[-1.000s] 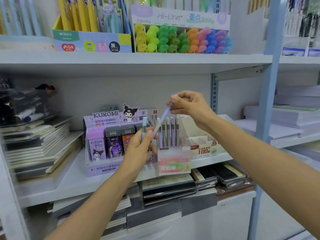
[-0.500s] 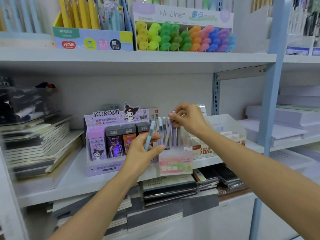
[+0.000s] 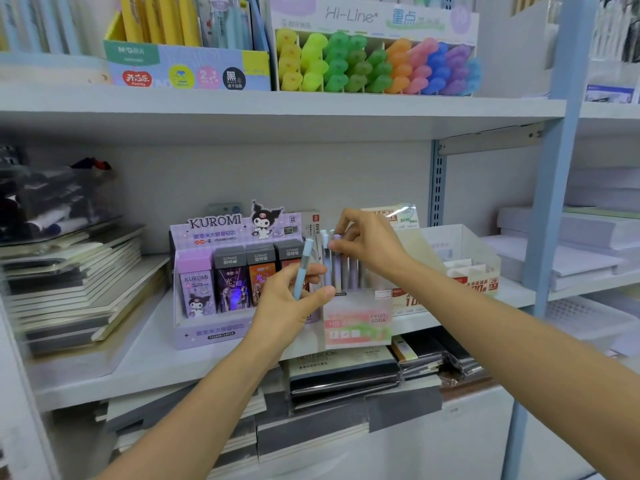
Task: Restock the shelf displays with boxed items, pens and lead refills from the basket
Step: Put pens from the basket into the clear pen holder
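The left hand (image 3: 287,306) is near the middle of the view. Its thumb and fingers are closed around a light blue pen (image 3: 302,268). This pen stands almost upright, and its cap leans a little toward 1 o'clock.

At 2 o'clock from this hand is the right hand (image 3: 372,244). Its fingers are curled, and the fingertips pinch the top of a purple pen (image 3: 336,268). The purple pen stands upright in a small pen box (image 3: 356,320) with a pink and green front. Just beside it, in the same box, stands a row of other pens (image 3: 351,271).

The pen box stands on the middle shelf (image 3: 138,362), near its front edge. At 9 o'clock from the pen box, partly behind the left hand, is a purple box of lead refills (image 3: 207,271) with a cartoon figure on top. Farther toward 9 o'clock lies a pile of notebooks (image 3: 76,282). At 12 o'clock, on the upper shelf (image 3: 277,109), stand coloured highlighters (image 3: 374,64) in a display.
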Action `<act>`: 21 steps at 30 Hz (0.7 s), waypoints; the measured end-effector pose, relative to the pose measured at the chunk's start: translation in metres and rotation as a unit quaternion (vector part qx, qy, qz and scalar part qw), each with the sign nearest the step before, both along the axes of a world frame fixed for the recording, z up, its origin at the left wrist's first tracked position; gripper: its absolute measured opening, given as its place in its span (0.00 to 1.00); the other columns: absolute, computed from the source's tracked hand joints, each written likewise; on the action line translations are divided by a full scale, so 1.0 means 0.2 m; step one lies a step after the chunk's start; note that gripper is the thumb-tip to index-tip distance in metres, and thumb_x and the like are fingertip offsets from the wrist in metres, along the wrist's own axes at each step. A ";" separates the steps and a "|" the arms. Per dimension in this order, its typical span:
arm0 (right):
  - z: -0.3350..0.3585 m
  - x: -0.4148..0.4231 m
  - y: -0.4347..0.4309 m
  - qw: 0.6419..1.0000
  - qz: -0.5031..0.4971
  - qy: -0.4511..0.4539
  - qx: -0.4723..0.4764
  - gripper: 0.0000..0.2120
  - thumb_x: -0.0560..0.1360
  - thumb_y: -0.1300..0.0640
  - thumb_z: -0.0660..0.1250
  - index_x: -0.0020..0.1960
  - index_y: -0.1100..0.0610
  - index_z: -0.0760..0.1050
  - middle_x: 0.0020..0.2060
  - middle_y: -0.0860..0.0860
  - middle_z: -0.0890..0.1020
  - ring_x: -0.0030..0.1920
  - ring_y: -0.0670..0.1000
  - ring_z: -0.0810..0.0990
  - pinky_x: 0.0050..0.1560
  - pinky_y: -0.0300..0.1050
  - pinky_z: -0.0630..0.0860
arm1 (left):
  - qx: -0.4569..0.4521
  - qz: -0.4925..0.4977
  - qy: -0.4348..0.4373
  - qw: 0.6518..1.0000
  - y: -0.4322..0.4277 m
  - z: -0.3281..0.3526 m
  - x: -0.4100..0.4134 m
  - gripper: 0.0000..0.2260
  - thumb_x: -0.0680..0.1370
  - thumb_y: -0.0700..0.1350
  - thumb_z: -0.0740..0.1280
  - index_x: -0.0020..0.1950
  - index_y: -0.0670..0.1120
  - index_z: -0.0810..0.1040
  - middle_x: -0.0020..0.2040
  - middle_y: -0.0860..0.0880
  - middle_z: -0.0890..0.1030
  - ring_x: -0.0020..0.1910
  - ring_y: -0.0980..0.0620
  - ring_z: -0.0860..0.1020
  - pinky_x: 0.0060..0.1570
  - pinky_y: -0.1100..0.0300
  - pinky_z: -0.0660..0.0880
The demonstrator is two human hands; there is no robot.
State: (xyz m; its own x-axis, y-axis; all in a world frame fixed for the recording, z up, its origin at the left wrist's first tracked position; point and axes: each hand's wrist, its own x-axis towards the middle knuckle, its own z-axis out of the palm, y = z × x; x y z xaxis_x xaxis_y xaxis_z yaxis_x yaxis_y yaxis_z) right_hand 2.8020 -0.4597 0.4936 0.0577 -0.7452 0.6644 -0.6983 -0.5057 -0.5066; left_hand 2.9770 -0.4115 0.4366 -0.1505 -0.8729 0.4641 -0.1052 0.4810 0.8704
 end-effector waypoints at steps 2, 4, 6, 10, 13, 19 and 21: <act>0.00 0.01 0.01 0.999 -0.023 0.028 -0.007 0.08 0.72 0.54 0.74 0.44 0.56 0.77 0.36 0.50 0.84 0.39 0.49 0.83 0.47 0.55 0.80 | 0.000 -0.005 0.000 1.000 0.00 0.01 0.00 0.12 0.73 0.44 0.74 0.55 0.52 0.80 0.53 0.51 0.80 0.43 0.58 0.79 0.38 0.68 0.74; 0.02 0.00 0.03 0.999 -0.015 0.028 -0.022 0.07 0.73 0.53 0.73 0.47 0.56 0.80 0.40 0.50 0.83 0.42 0.49 0.81 0.49 0.54 0.79 | -0.008 -0.007 0.000 1.000 0.01 0.01 0.01 0.10 0.75 0.47 0.72 0.55 0.54 0.78 0.50 0.53 0.80 0.41 0.60 0.78 0.35 0.69 0.73; 0.04 -0.01 0.07 0.999 0.007 -0.016 -0.043 0.08 0.75 0.53 0.71 0.50 0.56 0.81 0.42 0.50 0.83 0.43 0.49 0.80 0.49 0.49 0.79 | -0.015 0.000 0.008 1.000 0.02 0.02 0.01 0.07 0.78 0.48 0.68 0.55 0.53 0.78 0.43 0.55 0.79 0.35 0.64 0.76 0.32 0.70 0.72; 0.08 -0.01 0.18 0.977 0.129 -0.168 0.018 0.11 0.76 0.49 0.69 0.48 0.57 0.80 0.37 0.50 0.84 0.35 0.44 0.80 0.38 0.37 0.77 | 0.002 0.007 0.020 1.000 0.04 0.06 0.00 0.12 0.83 0.45 0.56 0.55 0.48 0.79 0.35 0.52 0.75 0.29 0.65 0.73 0.28 0.71 0.71; 0.08 0.02 0.25 0.957 0.201 -0.192 0.077 0.12 0.73 0.49 0.72 0.47 0.57 0.80 0.36 0.50 0.85 0.35 0.46 0.82 0.37 0.36 0.77 | -0.046 0.019 -0.011 0.999 0.07 0.08 -0.04 0.13 0.84 0.46 0.56 0.58 0.49 0.80 0.41 0.50 0.75 0.35 0.60 0.73 0.37 0.65 0.71; 0.09 0.01 0.30 0.941 0.240 -0.228 0.071 0.06 0.73 0.60 0.72 0.50 0.60 0.82 0.39 0.54 0.86 0.40 0.51 0.84 0.42 0.42 0.81 | -0.095 0.039 0.023 0.994 0.13 0.11 -0.08 0.07 0.79 0.43 0.67 0.54 0.47 0.83 0.34 0.51 0.78 0.33 0.55 0.73 0.36 0.55 0.74; 0.09 -0.03 0.31 0.939 0.247 -0.226 0.073 0.07 0.75 0.61 0.71 0.52 0.60 0.82 0.43 0.56 0.86 0.45 0.54 0.85 0.49 0.46 0.82 | -0.093 0.041 0.016 0.995 0.14 0.11 -0.08 0.07 0.78 0.44 0.69 0.55 0.47 0.82 0.40 0.49 0.82 0.38 0.54 0.77 0.43 0.52 0.78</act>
State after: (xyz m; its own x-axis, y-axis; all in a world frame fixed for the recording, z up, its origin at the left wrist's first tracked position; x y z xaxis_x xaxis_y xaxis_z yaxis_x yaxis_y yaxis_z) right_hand 2.7967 -0.3975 0.5123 0.1567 -0.7871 0.5966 -0.0934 -0.6132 -0.7844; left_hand 2.9605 -0.3836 0.4595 -0.0646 -0.7808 0.6215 -0.1243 0.6242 0.7713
